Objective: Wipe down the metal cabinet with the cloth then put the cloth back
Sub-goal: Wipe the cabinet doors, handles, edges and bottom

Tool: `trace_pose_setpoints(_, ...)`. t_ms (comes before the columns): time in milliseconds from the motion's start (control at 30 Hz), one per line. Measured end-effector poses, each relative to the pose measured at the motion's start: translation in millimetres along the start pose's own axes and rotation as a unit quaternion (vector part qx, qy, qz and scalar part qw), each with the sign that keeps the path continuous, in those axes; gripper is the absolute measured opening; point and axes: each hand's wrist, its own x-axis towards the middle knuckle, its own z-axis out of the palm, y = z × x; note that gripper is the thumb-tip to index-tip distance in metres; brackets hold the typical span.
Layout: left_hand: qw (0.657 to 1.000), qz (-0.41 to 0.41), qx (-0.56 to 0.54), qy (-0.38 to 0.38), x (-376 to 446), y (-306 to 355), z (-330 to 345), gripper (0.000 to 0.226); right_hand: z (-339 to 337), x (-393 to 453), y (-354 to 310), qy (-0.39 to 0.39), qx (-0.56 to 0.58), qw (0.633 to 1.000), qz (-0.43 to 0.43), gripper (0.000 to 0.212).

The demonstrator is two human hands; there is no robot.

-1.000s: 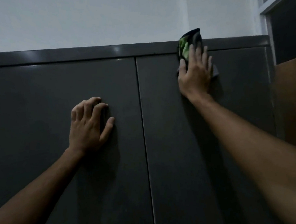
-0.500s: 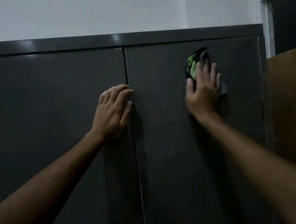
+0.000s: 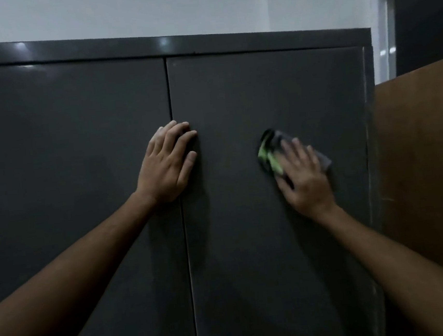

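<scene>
Head view: I see right hand flat, pressing cloth on cabinet right door, mid-wipe; left hand flat, bracing. Cloth return pending.

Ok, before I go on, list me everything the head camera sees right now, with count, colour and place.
metal cabinet: one, dark grey, two shut doors filling most of the view, seam down the middle.
cloth: one, grey with green patches, flat against the right door under the right hand.
wall: one, pale, above and behind the cabinet.
wooden panel: one, brown, right of the cabinet.
window frame: one, pale frame round a dark pane, upper right corner.
left hand: one, flat against the cabinet across the door seam.
right hand: one, fingers straight, pressing the cloth on the right door.
</scene>
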Motion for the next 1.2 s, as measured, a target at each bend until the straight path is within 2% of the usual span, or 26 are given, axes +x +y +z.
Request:
trace_pose_setpoints(33, 1.0, -0.005, 0.0, 0.005, 0, 2, 1, 0.051, 6, 18, -19, 0.035, 0.01, 0.993, 0.111, 0.057)
trace_pose_setpoints(67, 1.0, -0.011, -0.004, 0.014, 0, 4, 3, 0.05, 14, 30, -46, 0.055, 0.023, 0.981, 0.185, 0.057)
trace_pose_setpoints(100, 0.999, -0.02, -0.011, 0.025, 1, 8, 4, 0.049, 23, 33, -76, 0.057, 0.036, 0.978, 0.198, 0.058)
trace_pose_setpoints(133, 0.999, -0.028, -0.017, 0.036, 2, 12, 5, 0.047, 31, 23, -106, 0.037, 0.05, 0.987, 0.151, 0.058)
trace_pose_setpoints(167, 0.998, -0.037, -0.021, 0.045, 1, 15, 6, 0.047, 36, 3, -130, -0.004, 0.066, 0.996, 0.057, 0.057)
trace_pose_setpoints(233, 0.998, -0.041, -0.018, 0.05, 0, 18, 7, 0.047, 37, -49, -139, -0.06, 0.061, 0.985, -0.151, 0.051)
trace_pose_setpoints(267, 0.999, -0.028, -0.008, 0.045, -3, 19, 8, 0.047, 34, -69, -123, -0.071, 0.055, 0.973, -0.213, 0.048)
trace_pose_setpoints(333, 0.999, 0.026, 0.026, 0.03, -10, 21, 13, 0.049, 21, -90, -75, -0.081, 0.04, 0.965, -0.247, 0.049)
trace_pose_setpoints(400, 0.997, 0.064, 0.04, 0.015, -15, 25, 19, 0.05, 6, -93, -15, -0.07, 0.008, 0.98, -0.188, 0.054)
trace_pose_setpoints(433, 0.997, 0.062, 0.036, 0.011, -15, 27, 21, 0.051, -3, -88, 15, -0.062, -0.012, 0.99, -0.126, 0.056)
trace_pose_setpoints(500, 0.999, 0.035, 0.027, 0.019, -13, 32, 25, 0.052, -18, -58, 54, -0.032, -0.011, 0.997, 0.07, 0.059)
trace_pose_setpoints(567, 0.999, 0.011, 0.026, 0.04, -10, 40, 30, 0.05, -12, -15, 43, 0.029, 0.003, 0.957, 0.288, 0.06)
trace_pose_setpoints(600, 0.998, 0.0, 0.027, 0.049, -9, 44, 32, 0.049, -5, 0, 23, 0.045, 0.01, 0.94, 0.339, 0.06)
trace_pose_setpoints(633, 0.998, -0.008, 0.028, 0.056, -8, 47, 34, 0.049, 2, 5, -1, 0.053, 0.02, 0.942, 0.33, 0.06)
trace_pose_setpoints(667, 0.997, -0.014, 0.033, 0.061, -7, 51, 36, 0.05, 9, -4, -23, 0.04, 0.024, 0.963, 0.267, 0.06)
trace_pose_setpoints(733, 0.997, -0.011, 0.05, 0.063, -7, 53, 39, 0.053, 11, -52, -44, -0.039, 0.007, 0.998, 0.055, 0.058)
trace_pose_setpoints(767, 0.996, -0.008, 0.061, 0.06, -7, 52, 40, 0.055, 6, -76, -32, -0.06, -0.008, 0.998, -0.025, 0.057)
trace_pose_setpoints(800, 0.996, -0.005, 0.072, 0.057, -8, 51, 40, 0.057, 1, -95, -12, -0.069, -0.018, 0.996, -0.061, 0.057)
trace_pose_setpoints(867, 0.995, -0.004, 0.085, 0.053, -8, 51, 41, 0.059, -12, -113, 27, -0.074, -0.04, 0.996, -0.012, 0.057)
trace_pose_setpoints(933, 0.994, -0.005, 0.09, 0.056, -8, 51, 43, 0.06, -21, -100, 60, -0.066, -0.045, 0.991, 0.109, 0.06)
trace_pose_setpoints(1000, 0.994, -0.005, 0.093, 0.06, -8, 52, 44, 0.06, -25, -49, 77, -0.012, -0.032, 0.964, 0.265, 0.062)
trace_pose_setpoints(1067, 0.994, -0.004, 0.094, 0.062, -8, 52, 44, 0.06, -22, 25, 78, 0.065, -0.006, 0.919, 0.389, 0.063)
trace_pose_setpoints(1100, 0.994, -0.004, 0.094, 0.063, -8, 51, 43, 0.06, -17, 56, 70, 0.082, 0.003, 0.908, 0.411, 0.063)
trace_pose_setpoints(1133, 0.993, -0.004, 0.094, 0.064, -8, 51, 43, 0.059, -9, 75, 56, 0.084, 0.007, 0.915, 0.394, 0.063)
trace_pose_setpoints(1200, 0.993, -0.004, 0.093, 0.066, -9, 51, 43, 0.058, 5, 76, 23, 0.052, 0.003, 0.959, 0.28, 0.062)
